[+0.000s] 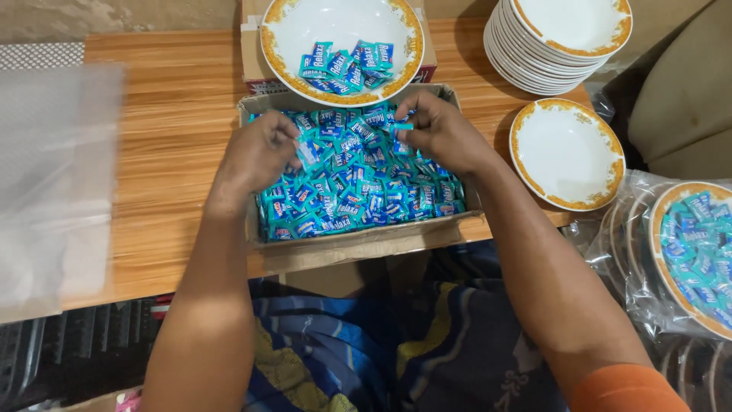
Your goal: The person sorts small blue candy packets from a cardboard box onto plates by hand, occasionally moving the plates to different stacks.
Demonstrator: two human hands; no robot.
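A cardboard box [366,246] full of small blue and teal wrapped candies [358,187] sits at the table's front edge. My left hand [255,152] reaches into its left side, fingers closed on several candies. My right hand [442,131] is over the box's far right, pinching a teal candy [403,126] between its fingertips. Just behind the box stands a white plate with a gold rim [274,57], holding a small heap of the same candies [347,66].
A tall stack of gold-rimmed plates [560,46] stands at the back right; a single empty plate [566,152] lies in front of it. A bagged plate with candies [690,255] lies at far right. Clear plastic bags [53,183] lie on the wooden table [175,99] at left.
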